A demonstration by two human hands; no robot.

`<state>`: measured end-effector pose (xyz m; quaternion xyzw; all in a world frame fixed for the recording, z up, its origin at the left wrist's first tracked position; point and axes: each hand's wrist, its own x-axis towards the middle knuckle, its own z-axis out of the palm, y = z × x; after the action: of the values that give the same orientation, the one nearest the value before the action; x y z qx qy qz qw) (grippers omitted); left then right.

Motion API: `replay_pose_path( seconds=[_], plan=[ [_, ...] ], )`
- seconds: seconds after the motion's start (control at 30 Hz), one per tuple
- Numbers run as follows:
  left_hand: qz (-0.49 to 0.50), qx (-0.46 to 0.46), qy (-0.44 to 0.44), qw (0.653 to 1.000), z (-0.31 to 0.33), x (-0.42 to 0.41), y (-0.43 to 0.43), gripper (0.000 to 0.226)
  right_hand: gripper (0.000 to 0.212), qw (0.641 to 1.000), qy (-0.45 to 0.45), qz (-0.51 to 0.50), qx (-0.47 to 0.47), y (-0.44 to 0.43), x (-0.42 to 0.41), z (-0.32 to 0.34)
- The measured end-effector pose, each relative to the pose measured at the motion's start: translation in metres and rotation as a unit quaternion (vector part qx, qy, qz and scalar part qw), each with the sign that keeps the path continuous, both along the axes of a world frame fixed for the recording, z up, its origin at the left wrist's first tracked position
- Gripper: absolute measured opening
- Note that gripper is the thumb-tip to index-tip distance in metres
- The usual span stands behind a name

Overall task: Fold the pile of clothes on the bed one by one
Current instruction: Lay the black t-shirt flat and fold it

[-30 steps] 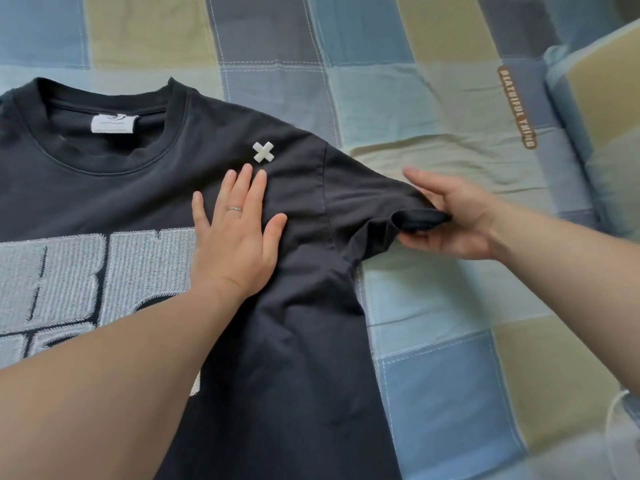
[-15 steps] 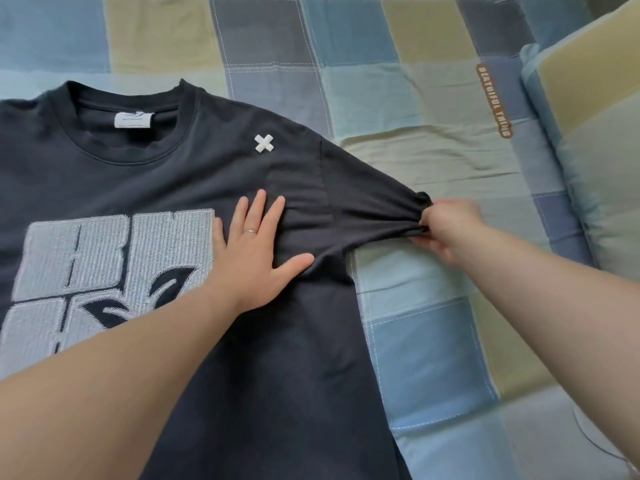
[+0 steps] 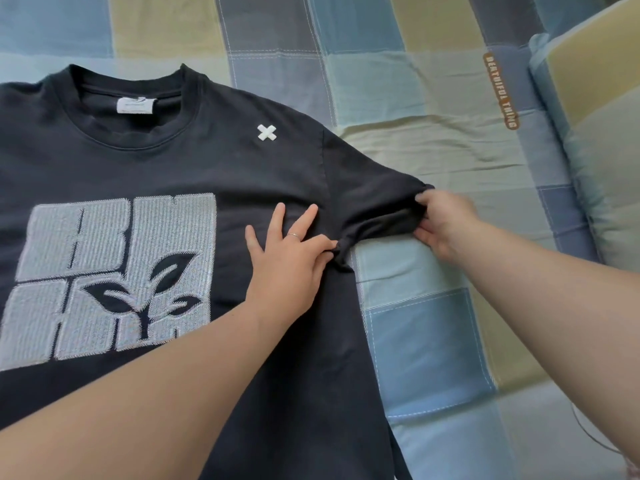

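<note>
Both hands have shifted on the T-shirt (image 3: 194, 168). The right hand (image 3: 445, 223), which lay loosely at the cuff a second ago, now has its fingers curled round the hem of the sleeve (image 3: 367, 202) and draws it out toward the right of the frame. The left hand (image 3: 287, 261) has slid down from the chest, where its fingers lay together, to the armpit seam. Its outer fingers are now spread flat on the cloth, and the index finger and thumb seem to pinch a small bunch of fabric there, though that corner is dark and hard to read.

The shirt lies face up across the left and centre of the frame on the checked bedsheet (image 3: 433, 323), collar toward the top, its grey print (image 3: 114, 271) at the left and a small white cross (image 3: 266, 132) near the shoulder. A pillow (image 3: 595, 133) sits at the upper right edge.

With the sleeve stretched between the two hands, the garment looks smoothed and ready, so the first fold of sleeve and side over the body is likely the next step. No fold has been made in this shirt yet.
</note>
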<state>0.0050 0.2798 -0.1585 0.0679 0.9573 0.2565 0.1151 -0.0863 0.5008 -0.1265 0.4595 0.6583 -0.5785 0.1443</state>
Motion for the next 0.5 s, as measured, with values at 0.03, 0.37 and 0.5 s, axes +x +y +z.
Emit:
replay_pose_path(
  seconds=[0.03,0.37,0.5],
  plan=[
    [0.018,0.038,-0.009,0.999,0.001,-0.001,0.001,0.023,0.032,1.0,0.009,-0.001,-0.021,-0.006,-0.002,0.003],
    [0.142,0.222,-0.075,0.962,0.029,-0.015,-0.046,0.025,0.016,0.941,0.189,0.186,0.21,-0.071,-0.017,0.051],
    [0.269,0.178,-0.039,0.946,0.035,-0.024,-0.095,0.024,0.026,0.81,0.226,0.451,0.299,-0.146,0.007,0.067]
  ],
)
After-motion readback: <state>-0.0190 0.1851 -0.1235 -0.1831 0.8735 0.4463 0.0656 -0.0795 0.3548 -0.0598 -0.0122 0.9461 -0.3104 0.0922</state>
